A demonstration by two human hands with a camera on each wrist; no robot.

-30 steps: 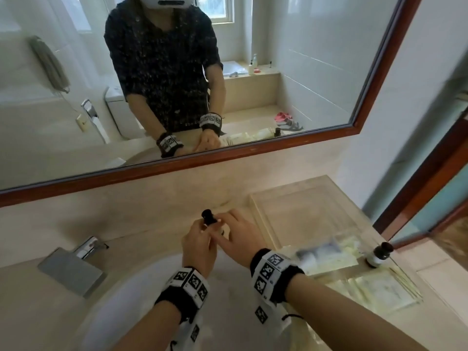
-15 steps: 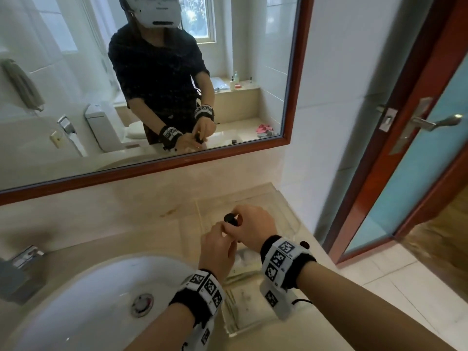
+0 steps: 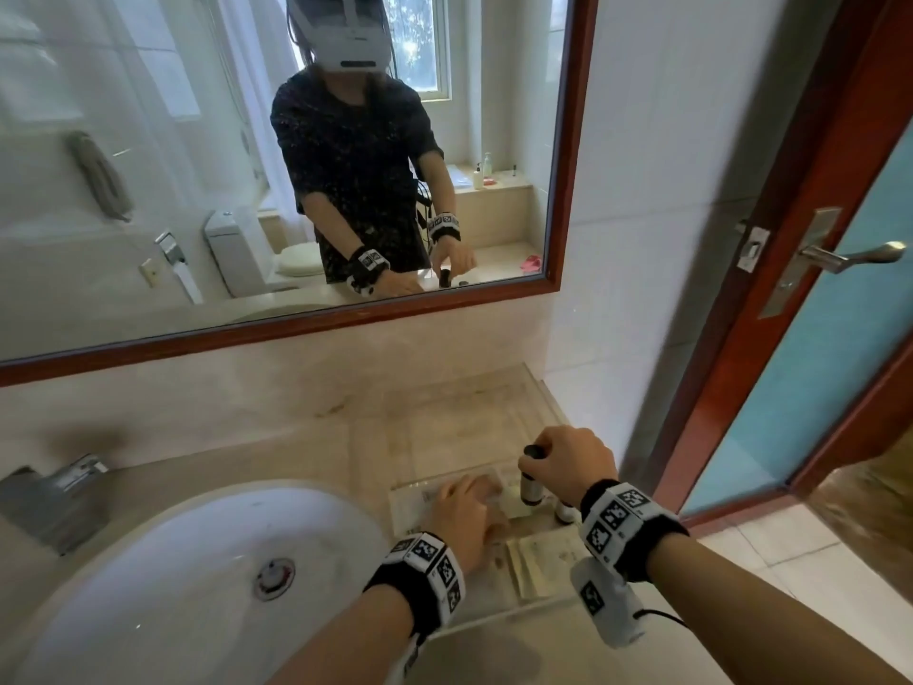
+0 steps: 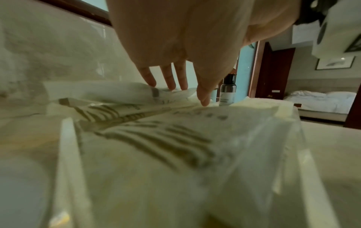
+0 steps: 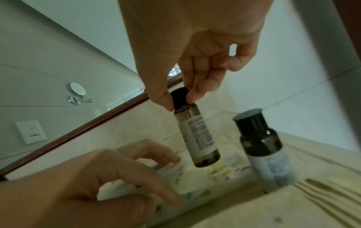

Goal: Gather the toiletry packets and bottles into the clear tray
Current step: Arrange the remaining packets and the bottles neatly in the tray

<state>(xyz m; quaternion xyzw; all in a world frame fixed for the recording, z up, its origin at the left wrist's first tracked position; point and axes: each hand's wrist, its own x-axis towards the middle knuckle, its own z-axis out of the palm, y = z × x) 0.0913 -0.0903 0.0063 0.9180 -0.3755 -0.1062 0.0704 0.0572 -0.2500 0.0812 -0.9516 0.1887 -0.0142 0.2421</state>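
Note:
A clear tray [image 3: 538,388] lies on the counter right of the sink, with several pale toiletry packets [image 3: 548,561] in its near half. My right hand [image 3: 543,459] pinches the black cap of a small labelled bottle [image 3: 532,489] and holds it upright just above the tray; the wrist view shows the bottle [image 5: 197,135] hanging from my right hand [image 5: 179,98]. A second dark bottle [image 5: 261,148] stands in the tray beside it, mostly hidden in the head view. My left hand [image 3: 469,491] lies with straight fingers [image 4: 170,81] on the packets [image 4: 156,131].
A white sink basin [image 3: 197,561] and a metal faucet [image 3: 54,491] sit to the left. The mirror [image 3: 148,190] runs along the back wall. A red-framed door with a lever handle [image 3: 850,259] is close on the right, past the counter's end.
Both hands held the bottle together before. Now the right hand alone holds it, moved right and lower over the tray, and the left hand has dropped onto the packets.

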